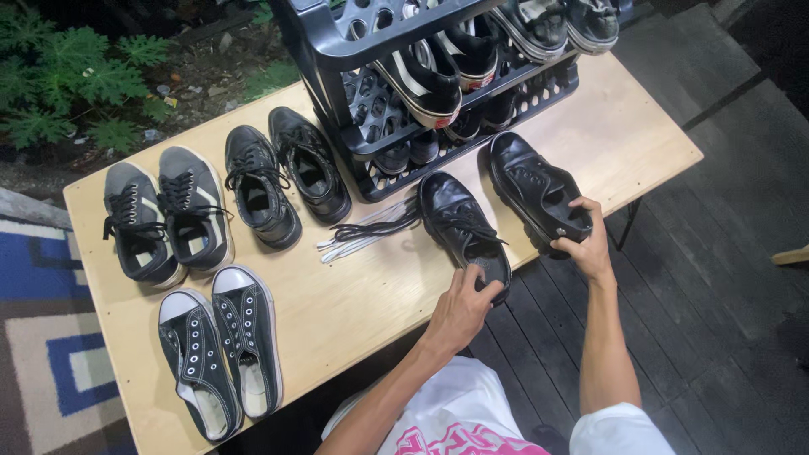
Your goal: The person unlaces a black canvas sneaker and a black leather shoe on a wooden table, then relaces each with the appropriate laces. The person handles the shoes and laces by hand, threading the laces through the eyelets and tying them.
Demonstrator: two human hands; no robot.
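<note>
Outdoors: pale wood tabletop (354,295) over dark decking, plants behind. Left hand (462,305) grips the heel of a laced black shoe (462,221); right hand (581,240) clasps the other black shoe's (533,187) heel, both by the near edge.

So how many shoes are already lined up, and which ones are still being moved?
Six shoes already sit in pairs on the wooden table. The left hand grips the laced black shoe and the right hand grips the other black shoe. More shoes remain in the black rack, and loose laces lie nearby.
</note>
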